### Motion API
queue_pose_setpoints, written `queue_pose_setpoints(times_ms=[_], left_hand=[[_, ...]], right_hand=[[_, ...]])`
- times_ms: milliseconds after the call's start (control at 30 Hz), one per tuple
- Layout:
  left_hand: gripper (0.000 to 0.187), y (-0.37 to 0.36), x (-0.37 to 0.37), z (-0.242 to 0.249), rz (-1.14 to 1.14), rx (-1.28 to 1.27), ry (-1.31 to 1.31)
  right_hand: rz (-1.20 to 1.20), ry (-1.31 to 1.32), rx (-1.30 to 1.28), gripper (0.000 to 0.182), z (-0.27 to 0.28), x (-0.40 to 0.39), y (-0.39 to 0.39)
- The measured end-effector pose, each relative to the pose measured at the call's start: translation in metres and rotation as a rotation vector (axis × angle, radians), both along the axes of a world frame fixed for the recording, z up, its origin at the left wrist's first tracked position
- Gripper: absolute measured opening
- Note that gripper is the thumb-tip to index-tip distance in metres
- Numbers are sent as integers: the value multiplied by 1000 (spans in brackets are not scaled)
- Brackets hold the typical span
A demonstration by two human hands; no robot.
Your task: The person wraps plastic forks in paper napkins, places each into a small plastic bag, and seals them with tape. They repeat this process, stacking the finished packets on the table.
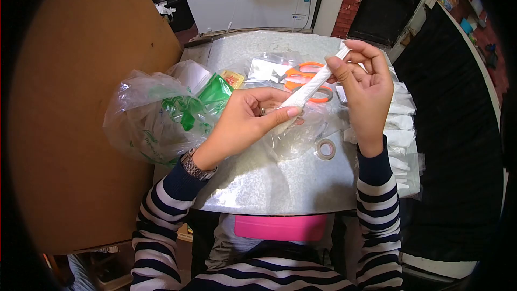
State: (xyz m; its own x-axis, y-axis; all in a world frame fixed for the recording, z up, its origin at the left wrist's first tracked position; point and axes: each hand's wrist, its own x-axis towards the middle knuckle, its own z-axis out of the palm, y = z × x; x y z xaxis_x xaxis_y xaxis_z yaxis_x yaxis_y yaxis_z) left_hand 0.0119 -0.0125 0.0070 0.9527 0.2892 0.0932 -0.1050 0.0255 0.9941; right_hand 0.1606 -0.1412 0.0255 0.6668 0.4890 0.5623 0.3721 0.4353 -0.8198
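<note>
Both my hands hold a white, textured rolled paper napkin point(313, 87) above the table, slanting up to the right. My left hand point(253, 110) is closed around its lower end, thumb on top. My right hand point(367, 75) pinches the upper end between thumb and fingers. Whether anything is inside the roll cannot be seen. Behind it lie orange-handled scissors point(295, 83), partly hidden by the roll. Under my left hand is a crumpled clear plastic bag point(293, 140), and a roll of tape point(326, 150) lies to its right.
A large clear bag with green print point(145, 113) stands at the left beside a brown board point(81, 108). Several white wrapped bundles point(401, 124) line the right edge of the metal-topped table point(247, 186). A yellow packet point(231, 78) and white packets point(266, 69) lie farther back.
</note>
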Motion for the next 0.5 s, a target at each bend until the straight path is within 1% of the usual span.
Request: queue_pose_setpoints(times_ms=[233, 333, 433, 467, 500], left_hand=[[28, -2, 1, -6, 5, -1, -87], [27, -3, 1, -6, 68, -35, -126], [25, 1, 0, -7, 153, -29, -127], [24, 2, 0, -8, 178, -23, -166], [24, 3, 0, -11, 202, -16, -206]], right_hand=[[76, -20, -42, 34, -3, -10, 2], [112, 16, -50, 26, -6, -14, 4], [67, -321, -150, 18, -13, -8, 7], [80, -319, -161, 16, -12, -12, 7], [93, -367, -170, 19, -12, -13, 7]])
